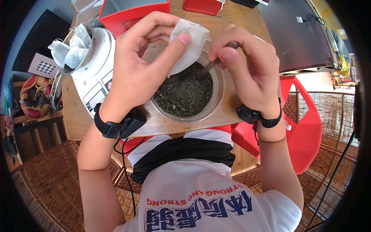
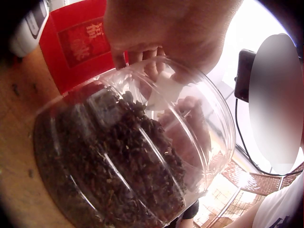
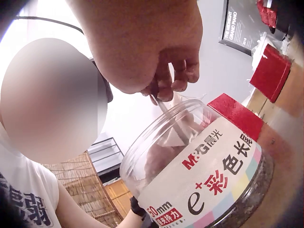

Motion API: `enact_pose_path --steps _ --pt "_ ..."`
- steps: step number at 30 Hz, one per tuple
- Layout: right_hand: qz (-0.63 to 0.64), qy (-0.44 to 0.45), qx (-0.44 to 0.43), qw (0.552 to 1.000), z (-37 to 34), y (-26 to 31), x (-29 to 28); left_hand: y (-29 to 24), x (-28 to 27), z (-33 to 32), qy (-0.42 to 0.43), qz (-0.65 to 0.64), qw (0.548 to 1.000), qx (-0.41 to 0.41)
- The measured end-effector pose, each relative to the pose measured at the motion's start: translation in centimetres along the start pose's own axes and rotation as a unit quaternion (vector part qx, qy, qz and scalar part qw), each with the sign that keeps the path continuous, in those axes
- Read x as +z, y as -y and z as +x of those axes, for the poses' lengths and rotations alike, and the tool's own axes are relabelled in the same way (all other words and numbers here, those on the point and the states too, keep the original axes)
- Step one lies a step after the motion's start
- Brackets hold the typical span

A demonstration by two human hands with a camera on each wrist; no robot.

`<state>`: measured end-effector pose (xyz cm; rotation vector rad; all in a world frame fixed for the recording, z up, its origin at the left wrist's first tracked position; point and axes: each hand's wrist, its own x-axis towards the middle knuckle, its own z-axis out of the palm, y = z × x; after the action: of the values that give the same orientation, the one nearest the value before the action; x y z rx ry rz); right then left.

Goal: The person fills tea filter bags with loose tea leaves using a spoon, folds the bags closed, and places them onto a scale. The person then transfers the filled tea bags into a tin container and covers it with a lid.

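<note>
A clear plastic jar [image 1: 220, 94] stands in front of the person, partly filled with dark dried tea leaves [image 1: 181, 100]. My left hand [image 1: 145, 65] pinches a white fabric tea bag [image 1: 193, 36] between thumb and fingers, over the jar's far left rim. My right hand [image 1: 251, 65] grips the dark handle of a spoon [image 1: 208, 69] that slants down into the jar, its lower end blurred against the leaves. From the right wrist view, a printed label [image 3: 204, 175] covers the jar's side, and the spoon handle [image 3: 175, 123] shows through the clear wall.
A white scale [image 1: 91, 73] at the left bears a metal bowl [image 1: 89, 52] with several white bags [image 1: 77, 46]. Beyond the jar stand an open red box [image 1: 135, 15] and a smaller red box [image 1: 203, 5]. A red chair [image 1: 309, 135] is at the right.
</note>
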<state>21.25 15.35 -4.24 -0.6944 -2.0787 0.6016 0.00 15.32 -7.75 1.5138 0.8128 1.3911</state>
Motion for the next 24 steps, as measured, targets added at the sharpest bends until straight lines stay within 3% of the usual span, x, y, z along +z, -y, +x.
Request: enact_pose_path --steps 4,10,14,17,24 --pt "0.021 0.032 -0.083 0.996 -0.02 -0.13 -0.25 0.10 -0.55 -0.01 0.036 0.063 0.997 0.012" --pt "0.121 -0.067 -0.061 0.989 -0.47 0.65 0.09 -0.04 -0.45 -0.11 0.031 0.057 0.998 0.003" --pt "0.151 -0.042 -0.084 0.984 -0.56 0.22 0.57 -0.23 -0.44 -0.09 0.034 0.057 0.998 -0.001" --pt "0.087 0.035 -0.099 0.991 -0.37 0.22 0.54 -0.06 -0.54 0.01 0.039 0.056 0.998 0.001" --pt "-0.040 0.021 -0.102 0.994 0.26 0.17 -0.03 0.10 -0.54 0.00 0.035 0.049 0.998 0.005"
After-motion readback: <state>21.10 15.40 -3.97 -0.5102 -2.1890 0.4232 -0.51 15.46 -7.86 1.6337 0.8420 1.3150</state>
